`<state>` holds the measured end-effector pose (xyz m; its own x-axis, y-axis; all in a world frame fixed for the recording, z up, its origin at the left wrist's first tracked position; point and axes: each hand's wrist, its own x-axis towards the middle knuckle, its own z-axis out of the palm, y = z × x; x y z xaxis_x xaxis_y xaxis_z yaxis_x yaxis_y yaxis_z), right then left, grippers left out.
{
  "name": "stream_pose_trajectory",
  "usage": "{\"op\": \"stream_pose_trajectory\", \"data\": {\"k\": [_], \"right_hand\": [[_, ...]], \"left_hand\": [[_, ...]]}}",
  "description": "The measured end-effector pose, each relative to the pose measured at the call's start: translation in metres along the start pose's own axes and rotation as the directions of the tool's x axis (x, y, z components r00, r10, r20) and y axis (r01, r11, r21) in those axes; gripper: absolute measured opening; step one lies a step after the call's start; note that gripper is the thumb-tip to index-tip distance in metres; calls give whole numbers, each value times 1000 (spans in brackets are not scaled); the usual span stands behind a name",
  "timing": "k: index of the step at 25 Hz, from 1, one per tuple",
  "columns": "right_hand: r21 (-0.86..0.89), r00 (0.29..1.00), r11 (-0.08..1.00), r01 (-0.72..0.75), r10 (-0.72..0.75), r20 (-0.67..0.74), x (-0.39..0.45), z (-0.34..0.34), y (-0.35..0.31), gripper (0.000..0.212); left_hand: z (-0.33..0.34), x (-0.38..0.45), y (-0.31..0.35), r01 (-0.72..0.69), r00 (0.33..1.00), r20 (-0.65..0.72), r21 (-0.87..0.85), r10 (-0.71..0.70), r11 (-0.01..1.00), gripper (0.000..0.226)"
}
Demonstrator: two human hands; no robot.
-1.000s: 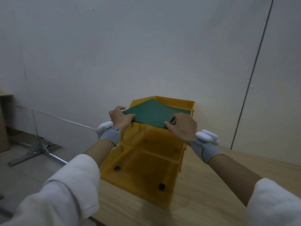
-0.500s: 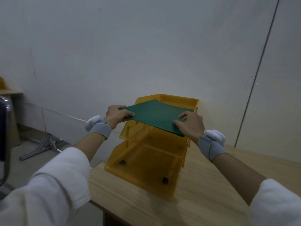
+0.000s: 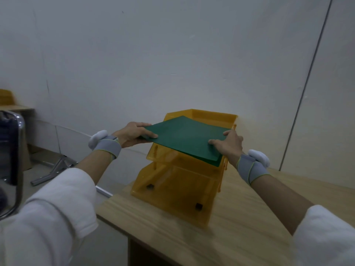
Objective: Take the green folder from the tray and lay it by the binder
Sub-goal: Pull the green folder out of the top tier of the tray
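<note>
A flat dark green folder (image 3: 184,137) is held level above the top tier of a translucent orange stacked letter tray (image 3: 172,191). My left hand (image 3: 134,134) grips its left edge, thumb on top. My right hand (image 3: 228,145) grips its right edge, fingers spread on the cover. The folder's far end still overlaps the top tray's rim (image 3: 217,115). No binder shows in this view.
The tray stands at the left end of a wooden table (image 3: 240,233), close to a white wall. Off the table's left edge are the floor, a metal frame leg (image 3: 55,170) and a chrome-framed dark object (image 3: 9,160) at the far left.
Both hands have drawn the green folder out of the top tray toward me and raised it slightly. The camera view has shifted back and left, showing more of the table.
</note>
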<state>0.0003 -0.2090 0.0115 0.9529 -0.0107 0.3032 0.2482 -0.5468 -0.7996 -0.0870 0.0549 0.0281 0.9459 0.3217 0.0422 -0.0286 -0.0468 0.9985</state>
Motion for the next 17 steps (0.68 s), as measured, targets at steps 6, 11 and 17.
{"op": "stream_pose_trajectory", "data": {"k": [6, 11, 17], "right_hand": [[123, 997, 990, -63, 67, -29, -4, 2, -3, 68], [235, 981, 956, -174, 189, -41, -5, 6, -3, 77], [331, 977, 924, -188, 210, -31, -5, 13, -3, 73]], "left_hand": [[-10, -8, 7, 37, 991, 124, 111, -51, 993, 61], [-19, -16, 11, 72, 972, 208, 164, -106, 984, 58], [-24, -22, 12, 94, 955, 248, 255, -159, 962, 59]]}}
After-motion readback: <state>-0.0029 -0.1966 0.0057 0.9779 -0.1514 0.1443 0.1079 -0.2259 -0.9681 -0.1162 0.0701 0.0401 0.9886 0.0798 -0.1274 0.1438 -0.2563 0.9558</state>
